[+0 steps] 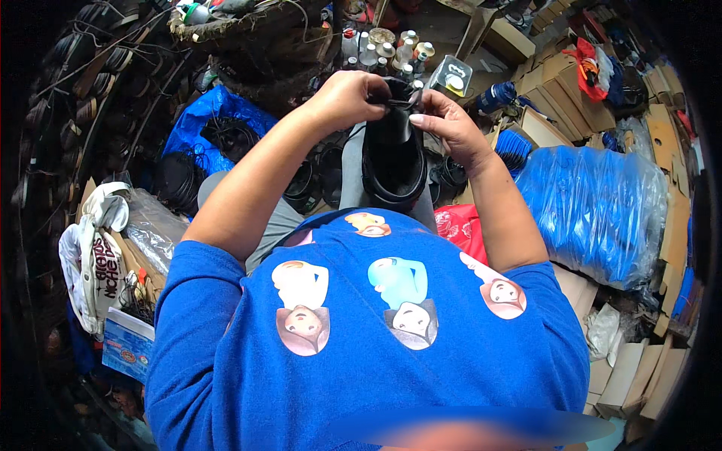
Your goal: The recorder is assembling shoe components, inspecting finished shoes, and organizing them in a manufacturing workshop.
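Note:
A black shoe or boot [394, 161] rests between my knees, its opening toward me and its toe end pointing away. My left hand [353, 99] is closed at the far part of it, fingers pinching a thin dark shoelace. Across from it, my right hand [456, 129] pinches at the same lacing area with thumb and forefinger, a dark strand hanging below the fingers. The lace's exact path is too dark to follow. More black shoes [303, 184] sit on the floor by my left leg.
Several glue-like bottles [383, 51] and a square tin [451, 77] stand beyond my hands. To the left lie black laces [229, 137] on a blue plastic bag [197, 113]. Wrapped blue sheets [594, 214] and cardboard boxes [560, 86] crowd the right. A basket [248, 30] stands far left.

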`<state>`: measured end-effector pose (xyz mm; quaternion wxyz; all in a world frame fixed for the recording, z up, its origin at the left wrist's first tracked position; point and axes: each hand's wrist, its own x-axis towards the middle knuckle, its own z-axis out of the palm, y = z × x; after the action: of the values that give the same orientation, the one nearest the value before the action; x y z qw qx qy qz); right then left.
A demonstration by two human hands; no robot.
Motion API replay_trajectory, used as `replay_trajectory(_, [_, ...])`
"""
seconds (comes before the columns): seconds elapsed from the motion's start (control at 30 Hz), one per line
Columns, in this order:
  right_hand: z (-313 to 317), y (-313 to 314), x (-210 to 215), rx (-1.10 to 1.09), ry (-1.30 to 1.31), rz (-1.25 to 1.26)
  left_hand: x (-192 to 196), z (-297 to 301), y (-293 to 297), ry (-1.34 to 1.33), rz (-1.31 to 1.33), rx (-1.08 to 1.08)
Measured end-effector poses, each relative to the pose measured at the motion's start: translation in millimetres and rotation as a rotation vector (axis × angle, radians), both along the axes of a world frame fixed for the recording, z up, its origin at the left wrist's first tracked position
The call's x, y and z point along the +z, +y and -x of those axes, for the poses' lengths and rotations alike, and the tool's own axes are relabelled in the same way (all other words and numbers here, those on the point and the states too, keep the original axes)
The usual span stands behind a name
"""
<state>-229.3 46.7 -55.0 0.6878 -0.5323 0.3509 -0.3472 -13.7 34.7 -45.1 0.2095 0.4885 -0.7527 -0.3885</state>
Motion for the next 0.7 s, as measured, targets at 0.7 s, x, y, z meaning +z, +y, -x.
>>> replay_trajectory(0.7, [41.0,-11.9,8.1,-0.114,-0.83,-0.226,-41.2,6.9,1.3,-0.014,-0.063,0.256])
